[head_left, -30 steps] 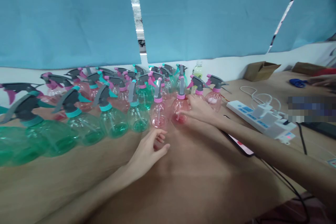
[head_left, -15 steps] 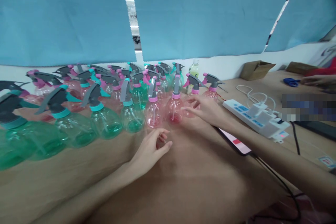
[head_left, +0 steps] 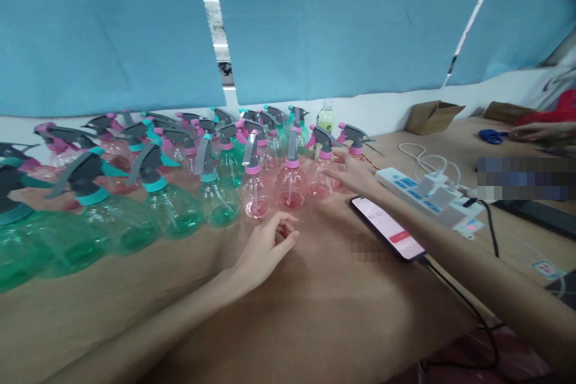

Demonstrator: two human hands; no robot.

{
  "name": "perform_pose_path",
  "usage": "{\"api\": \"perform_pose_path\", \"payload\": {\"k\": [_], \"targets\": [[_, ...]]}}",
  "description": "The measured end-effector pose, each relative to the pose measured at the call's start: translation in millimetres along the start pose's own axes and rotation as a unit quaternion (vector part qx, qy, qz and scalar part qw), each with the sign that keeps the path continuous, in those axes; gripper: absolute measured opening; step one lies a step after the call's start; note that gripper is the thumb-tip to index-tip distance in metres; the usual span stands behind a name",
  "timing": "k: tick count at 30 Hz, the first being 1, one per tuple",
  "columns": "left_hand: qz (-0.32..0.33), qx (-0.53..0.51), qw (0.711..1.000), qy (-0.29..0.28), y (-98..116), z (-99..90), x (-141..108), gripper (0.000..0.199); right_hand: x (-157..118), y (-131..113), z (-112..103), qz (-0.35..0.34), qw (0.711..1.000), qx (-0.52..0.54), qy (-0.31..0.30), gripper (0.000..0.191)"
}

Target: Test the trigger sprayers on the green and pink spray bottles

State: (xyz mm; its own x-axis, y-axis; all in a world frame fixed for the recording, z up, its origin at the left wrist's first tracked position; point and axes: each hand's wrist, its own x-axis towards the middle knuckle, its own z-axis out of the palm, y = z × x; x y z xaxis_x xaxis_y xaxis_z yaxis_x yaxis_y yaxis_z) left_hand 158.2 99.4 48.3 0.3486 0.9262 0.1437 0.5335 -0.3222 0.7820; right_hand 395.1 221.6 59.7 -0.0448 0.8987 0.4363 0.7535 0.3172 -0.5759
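Pink bottles (head_left: pixel 292 189) stood toward the far edge of the worktop (head_left: pixel 324 312); the left hand (head_left: pixel 266 247), half-curled, held nothing, while the right hand (head_left: pixel 353 175), fingers parted, met the rightmost pair, grip unclear.

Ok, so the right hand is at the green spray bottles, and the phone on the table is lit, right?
Not quite: the head view shows the right hand at the pink spray bottles. The phone on the table is lit.
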Motion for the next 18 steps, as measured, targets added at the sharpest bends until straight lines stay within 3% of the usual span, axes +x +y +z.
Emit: {"api": "perform_pose_path", "payload": {"k": [10,14,18], "targets": [[-0.002,0.068,0.997,0.044,6.2,7.7,2.6,0.012,6.8,-6.3,5.6,0.006,1.000,-0.019,0.005,0.040],[-0.015,0.039,0.999,0.032,6.0,12.1,5.5,0.012,-12.1,-5.9,-5.1,-0.017,0.999,-0.044,0.002,0.047],[-0.002,-0.014,0.998,0.056,8.2,18.7,9.7,0.014,-43.0,-10.3,-20.0,-0.066,0.997,-0.037,-0.008,0.057]]}}
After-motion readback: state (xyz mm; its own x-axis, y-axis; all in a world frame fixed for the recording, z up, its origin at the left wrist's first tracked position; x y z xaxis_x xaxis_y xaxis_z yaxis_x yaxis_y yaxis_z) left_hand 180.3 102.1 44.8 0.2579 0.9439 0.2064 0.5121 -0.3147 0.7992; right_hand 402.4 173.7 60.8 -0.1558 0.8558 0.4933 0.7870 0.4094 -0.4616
